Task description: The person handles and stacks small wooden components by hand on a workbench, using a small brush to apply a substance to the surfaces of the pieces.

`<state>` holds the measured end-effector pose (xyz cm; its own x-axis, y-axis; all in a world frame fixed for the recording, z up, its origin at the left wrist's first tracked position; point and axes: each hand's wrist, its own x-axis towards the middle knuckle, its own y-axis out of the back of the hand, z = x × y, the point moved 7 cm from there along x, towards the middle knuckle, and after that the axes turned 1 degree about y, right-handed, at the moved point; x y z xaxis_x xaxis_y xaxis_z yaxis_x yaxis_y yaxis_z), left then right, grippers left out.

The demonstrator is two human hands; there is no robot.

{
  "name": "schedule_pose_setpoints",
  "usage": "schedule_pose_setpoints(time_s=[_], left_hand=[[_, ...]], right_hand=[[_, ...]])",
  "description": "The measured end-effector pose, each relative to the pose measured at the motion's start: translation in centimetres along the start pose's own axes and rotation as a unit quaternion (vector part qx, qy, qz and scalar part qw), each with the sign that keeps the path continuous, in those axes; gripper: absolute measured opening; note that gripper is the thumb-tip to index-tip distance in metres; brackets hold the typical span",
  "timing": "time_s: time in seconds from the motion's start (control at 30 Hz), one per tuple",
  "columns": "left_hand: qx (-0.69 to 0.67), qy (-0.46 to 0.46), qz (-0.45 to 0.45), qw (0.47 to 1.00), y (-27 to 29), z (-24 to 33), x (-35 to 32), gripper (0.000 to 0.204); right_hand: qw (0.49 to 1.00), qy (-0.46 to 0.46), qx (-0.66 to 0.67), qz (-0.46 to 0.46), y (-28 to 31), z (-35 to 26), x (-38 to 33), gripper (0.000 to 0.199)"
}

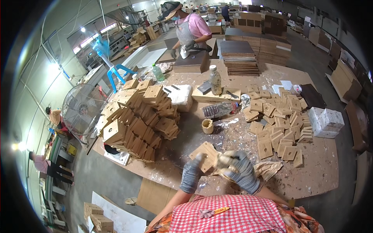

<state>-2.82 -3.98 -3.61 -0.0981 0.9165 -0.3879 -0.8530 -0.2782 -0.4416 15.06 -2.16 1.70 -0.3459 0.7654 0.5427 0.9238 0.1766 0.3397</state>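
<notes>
Your gloved left hand (191,173) grips a square wooden block (204,155) by its edge; your right hand (239,169) presses a crumpled rag (224,158) against it, above the worktable's (311,182) near edge, between two block piles.

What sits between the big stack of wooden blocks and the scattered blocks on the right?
Head view: a small glue-caked cup and a clear plastic bottle lying on its side.

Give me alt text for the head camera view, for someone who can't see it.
A person in grey gloves holds a square wooden piece with the left hand while the right hand presses a rag to it, over a glue-spattered worktable. Stacks of similar pieces lie left and right.
</notes>
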Motion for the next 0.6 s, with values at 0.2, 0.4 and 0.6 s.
schedule_pose_setpoints(time_s=[0.2, 0.4, 0.6], left_hand=[[0.28, -0.196, 0.101, 0.934, 1.2, 0.3, 0.4, 0.037], [0.176, -0.12, 0.132, 0.968, 1.3, 0.2, 0.1, 0.056], [0.169, -0.055, 0.091, 0.98, 1.4, 0.0, 0.2, 0.043]], right_hand=[[0.982, 0.13, -0.087, -0.109, -4.1, -2.2, -1.2, 0.044], [0.996, -0.037, 0.047, -0.067, -3.0, 0.5, -1.3, 0.041], [0.988, -0.128, 0.089, 0.022, -1.0, 1.6, -0.4, 0.037]])
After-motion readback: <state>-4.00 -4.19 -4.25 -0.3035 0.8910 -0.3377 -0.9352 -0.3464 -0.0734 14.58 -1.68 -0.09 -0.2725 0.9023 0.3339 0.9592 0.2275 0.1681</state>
